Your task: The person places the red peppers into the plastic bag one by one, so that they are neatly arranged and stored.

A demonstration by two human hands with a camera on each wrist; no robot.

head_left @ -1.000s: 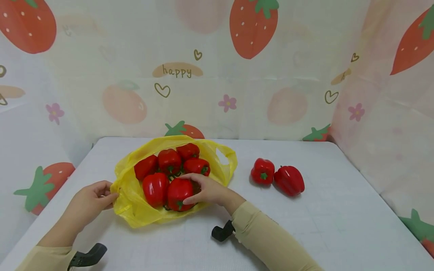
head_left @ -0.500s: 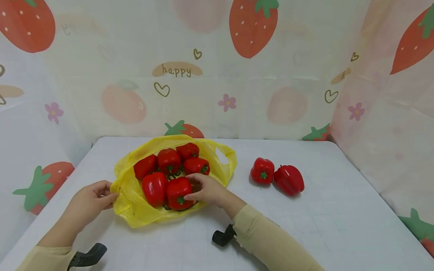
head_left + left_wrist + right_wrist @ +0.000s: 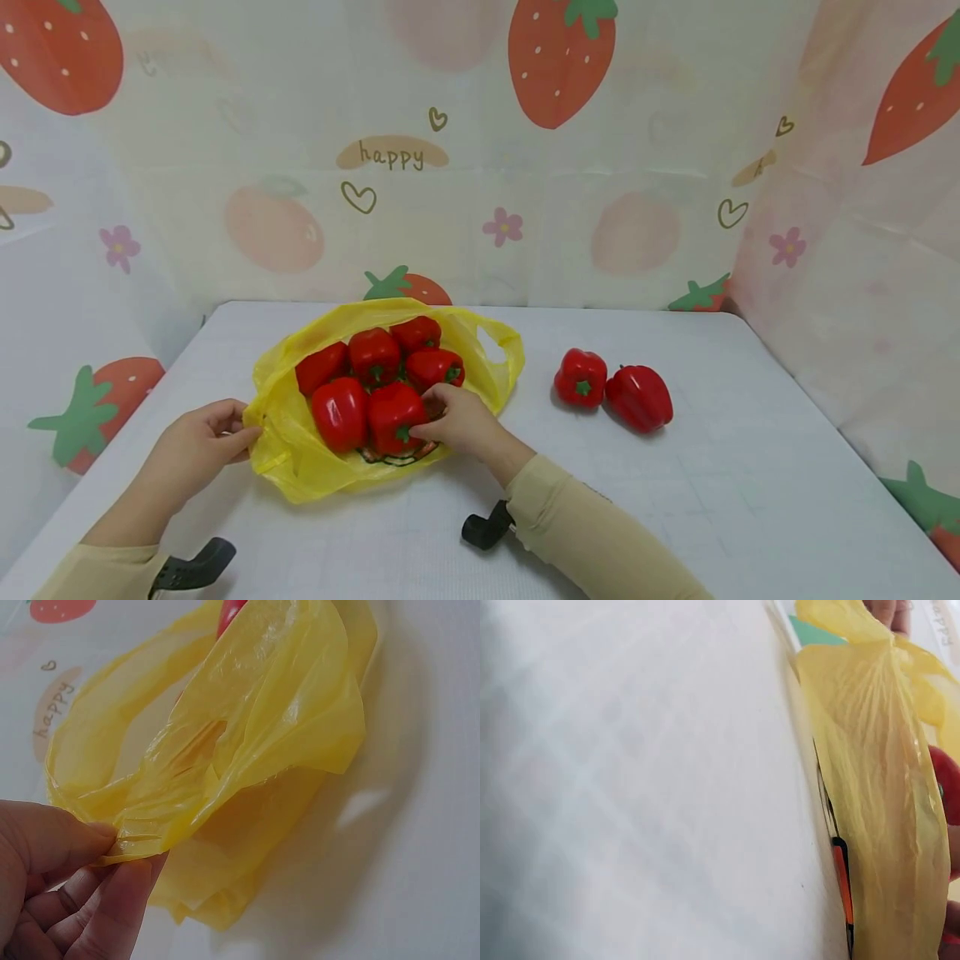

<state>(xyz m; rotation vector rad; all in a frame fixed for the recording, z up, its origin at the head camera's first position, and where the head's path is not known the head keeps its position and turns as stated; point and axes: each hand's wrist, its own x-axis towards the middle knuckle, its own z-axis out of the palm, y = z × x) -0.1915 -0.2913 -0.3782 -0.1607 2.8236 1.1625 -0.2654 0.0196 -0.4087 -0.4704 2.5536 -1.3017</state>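
Note:
My left hand [image 3: 210, 437] pinches the left rim of a yellow plastic bag [image 3: 292, 454] between thumb and fingers. In the left wrist view the fingertips [image 3: 101, 840] hold the gathered film. The bag lies on its side, its mouth spread wide, with several red bell peppers inside. My right hand [image 3: 468, 421] reaches over the near rim and holds the front-right red bell pepper [image 3: 393, 417], thumb at its stem. Another red pepper [image 3: 341, 412] sits directly left of it. In the right wrist view the bag wall hides most of this grip.
Two red bell peppers, one standing [image 3: 581, 379] and one lying [image 3: 640, 400], are on the white table [image 3: 720, 483] right of the bag. A printed cloth backdrop [image 3: 562, 183] rises behind and beside the table. Black camera mounts [image 3: 486, 529] stick out from both wrists.
My right hand has shifted slightly, and the front-right pepper has moved back a little, uncovering a print on the bag. The pepper beside it has shifted back too. My left hand stays still.

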